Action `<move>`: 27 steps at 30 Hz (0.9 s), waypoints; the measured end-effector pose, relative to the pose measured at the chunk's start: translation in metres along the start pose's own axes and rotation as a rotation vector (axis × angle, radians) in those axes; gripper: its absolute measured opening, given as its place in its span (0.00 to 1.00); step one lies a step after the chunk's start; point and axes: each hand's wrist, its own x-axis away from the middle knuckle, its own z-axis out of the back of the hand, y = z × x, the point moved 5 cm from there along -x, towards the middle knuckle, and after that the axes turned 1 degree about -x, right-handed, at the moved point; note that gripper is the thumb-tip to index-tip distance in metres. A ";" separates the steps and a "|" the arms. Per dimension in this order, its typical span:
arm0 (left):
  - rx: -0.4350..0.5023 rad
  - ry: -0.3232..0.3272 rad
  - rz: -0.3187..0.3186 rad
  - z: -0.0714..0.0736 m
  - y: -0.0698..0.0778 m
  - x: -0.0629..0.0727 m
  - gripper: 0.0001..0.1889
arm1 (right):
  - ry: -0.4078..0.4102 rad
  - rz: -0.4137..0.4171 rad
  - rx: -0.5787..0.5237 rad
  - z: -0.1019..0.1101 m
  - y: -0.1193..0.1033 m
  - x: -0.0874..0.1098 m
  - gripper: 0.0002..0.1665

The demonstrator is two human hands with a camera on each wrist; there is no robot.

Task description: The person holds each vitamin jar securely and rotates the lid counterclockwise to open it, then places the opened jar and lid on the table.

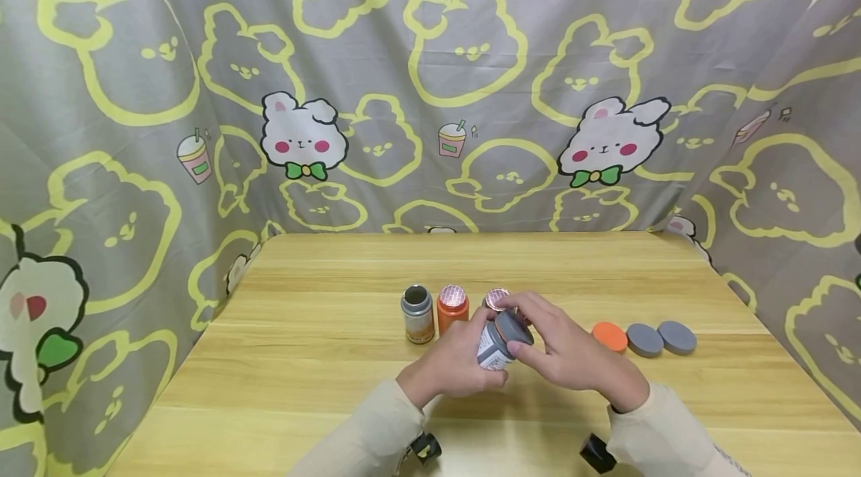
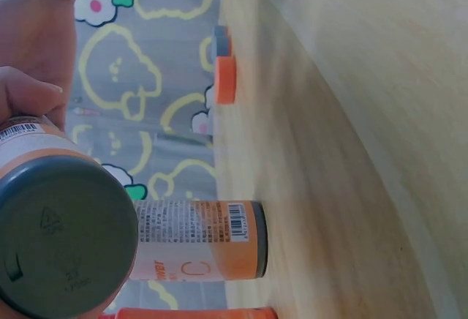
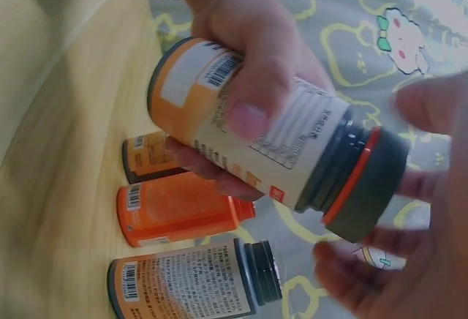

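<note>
My left hand (image 1: 454,361) grips a supplement bottle (image 1: 494,350) with a white-and-orange label, tilted above the table. In the right wrist view, the left thumb lies along the label of that bottle (image 3: 248,121). My right hand (image 1: 565,346) pinches the bottle's dark grey cap (image 1: 514,328) between thumb and fingers. The cap (image 3: 373,187) sits at the neck's end, its orange inner edge and part of the dark neck showing. In the left wrist view, the bottle's dark base (image 2: 66,238) faces the camera.
Behind the hands stand three uncapped bottles: a grey one (image 1: 418,320) with a dark open mouth, an orange one (image 1: 453,305) with a foil seal, and a partly hidden foil-sealed one (image 1: 496,297). An orange cap (image 1: 608,337) and two grey caps (image 1: 644,341) lie at right.
</note>
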 end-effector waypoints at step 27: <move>-0.024 0.011 -0.029 0.000 -0.001 -0.001 0.39 | -0.006 -0.036 0.018 -0.009 0.009 0.000 0.28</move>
